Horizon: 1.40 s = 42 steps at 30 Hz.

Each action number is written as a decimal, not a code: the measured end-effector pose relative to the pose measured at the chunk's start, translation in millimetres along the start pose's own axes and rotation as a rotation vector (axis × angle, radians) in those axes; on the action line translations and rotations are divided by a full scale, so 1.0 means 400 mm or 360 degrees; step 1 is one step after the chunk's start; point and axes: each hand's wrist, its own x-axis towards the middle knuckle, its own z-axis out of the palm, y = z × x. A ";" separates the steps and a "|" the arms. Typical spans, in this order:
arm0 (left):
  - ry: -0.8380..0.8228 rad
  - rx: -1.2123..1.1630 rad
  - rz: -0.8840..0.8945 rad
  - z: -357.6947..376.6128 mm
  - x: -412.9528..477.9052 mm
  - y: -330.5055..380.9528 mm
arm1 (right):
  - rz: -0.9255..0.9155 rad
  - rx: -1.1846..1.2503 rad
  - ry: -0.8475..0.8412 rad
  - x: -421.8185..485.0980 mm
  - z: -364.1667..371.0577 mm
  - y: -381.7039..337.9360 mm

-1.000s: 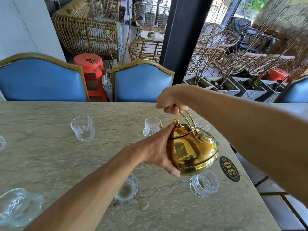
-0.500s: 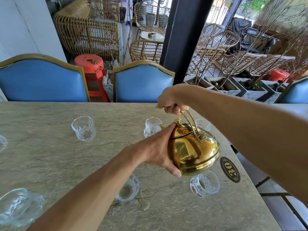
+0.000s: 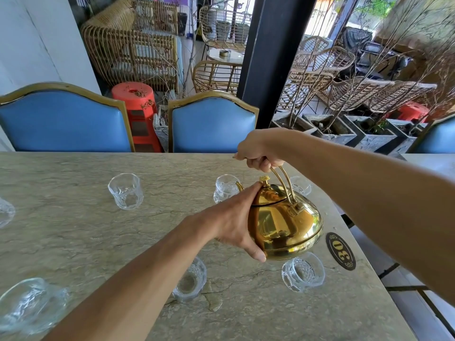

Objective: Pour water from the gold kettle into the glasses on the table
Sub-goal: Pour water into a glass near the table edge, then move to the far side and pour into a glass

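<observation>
both hands grip the tilted gold kettle point(image 3: 283, 222), right point(image 3: 258, 153) on handle, left point(image 3: 234, 217) cupping its side.

Bright daylight, sharp centre, wide-angle edge distortion.

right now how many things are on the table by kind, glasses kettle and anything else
Glasses: 7, at and, the last cut by the frame edge
Gold kettle: 1, held tilted above the table
Number plaque: 1
Total: 9
</observation>
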 end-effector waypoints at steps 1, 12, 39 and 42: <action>-0.0016 0.0051 -0.0021 -0.002 -0.002 0.005 | -0.0029 0.0052 0.0015 -0.001 0.000 0.008; -0.0117 0.0498 -0.0202 -0.017 -0.014 0.053 | -0.0233 0.0463 0.0320 -0.062 0.010 0.073; 0.0590 0.0631 -0.0414 0.148 -0.617 0.296 | -0.0746 0.0809 -0.0189 -0.597 0.285 0.027; 0.0583 0.0623 -0.0456 0.158 -0.694 0.268 | -0.0792 0.0743 -0.0334 -0.626 0.351 0.001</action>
